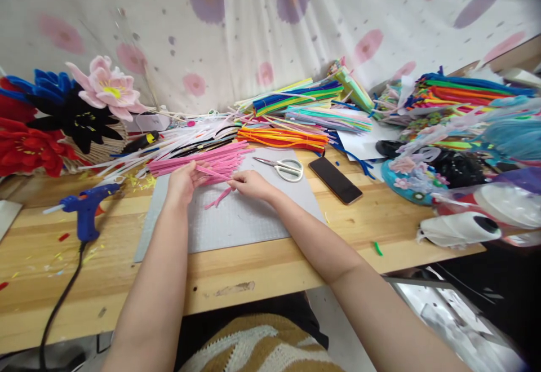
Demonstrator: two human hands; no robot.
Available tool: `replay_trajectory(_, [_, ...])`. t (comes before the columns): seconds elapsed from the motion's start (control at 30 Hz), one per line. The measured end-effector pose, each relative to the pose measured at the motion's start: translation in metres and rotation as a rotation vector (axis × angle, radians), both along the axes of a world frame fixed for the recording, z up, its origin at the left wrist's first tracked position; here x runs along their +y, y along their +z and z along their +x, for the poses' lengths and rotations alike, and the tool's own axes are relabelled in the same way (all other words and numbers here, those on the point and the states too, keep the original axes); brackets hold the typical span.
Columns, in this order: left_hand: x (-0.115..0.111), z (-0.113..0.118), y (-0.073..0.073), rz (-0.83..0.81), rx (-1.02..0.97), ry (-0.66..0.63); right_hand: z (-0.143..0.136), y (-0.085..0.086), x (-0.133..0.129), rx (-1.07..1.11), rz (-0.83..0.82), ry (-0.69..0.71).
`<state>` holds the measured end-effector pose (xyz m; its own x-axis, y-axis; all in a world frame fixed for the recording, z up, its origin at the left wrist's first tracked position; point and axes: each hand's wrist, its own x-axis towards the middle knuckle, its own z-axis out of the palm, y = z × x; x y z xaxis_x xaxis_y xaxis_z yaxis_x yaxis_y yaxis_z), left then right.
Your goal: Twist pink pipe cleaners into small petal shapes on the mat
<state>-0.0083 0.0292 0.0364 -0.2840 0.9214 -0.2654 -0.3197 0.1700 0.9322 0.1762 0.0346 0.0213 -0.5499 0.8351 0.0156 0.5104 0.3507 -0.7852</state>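
Note:
A pink pipe cleaner point(211, 173) stretches between my two hands over a grey mat point(253, 220). My left hand point(186, 182) is closed on its left end, beside a bundle of pink pipe cleaners point(228, 155) on the mat's back edge. The fingers of my right hand point(249, 184) pinch the other end. Below them, a short bent pink piece point(218, 198) lies close to my right fingertips. White-handled scissors point(288, 170) rest on the mat to the right of my hands.
A blue glue gun point(87, 208) with a cord stands at left, near fuzzy flowers point(110, 89). A black phone point(336, 180) lies right of the mat. Orange pipe cleaners point(283, 138) and other coloured bundles line the back. A white thread cone point(459, 229) is at right.

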Motion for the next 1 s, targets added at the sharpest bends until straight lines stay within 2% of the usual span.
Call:
replay_trajectory(0.07, [-0.004,-0.006,0.003,0.006,0.029,0.027,0.003,0.001,0.0,0.026,-0.06,0.029])
replay_trajectory(0.2, [-0.011,-0.006,0.006,-0.022,0.071,-0.068,0.003,0.002,0.002,0.056,-0.103,0.064])
replay_trajectory(0.33, [-0.014,0.008,0.002,0.048,0.146,0.069,-0.004,-0.005,0.004,0.023,-0.051,0.086])
replay_trajectory(0.47, [-0.012,0.021,0.002,0.074,0.166,0.083,-0.014,-0.011,0.005,0.032,0.046,0.01])
replay_trajectory(0.57, [-0.011,0.027,0.004,0.073,0.128,0.079,-0.022,-0.007,0.005,0.013,0.093,-0.039])
replay_trajectory(0.77, [-0.006,0.029,0.005,0.043,0.11,0.097,-0.031,0.002,-0.001,-0.09,0.111,-0.092])
replay_trajectory(1.0, [0.003,0.032,0.008,0.019,0.048,0.127,-0.038,-0.004,-0.009,-0.158,0.2,-0.158])
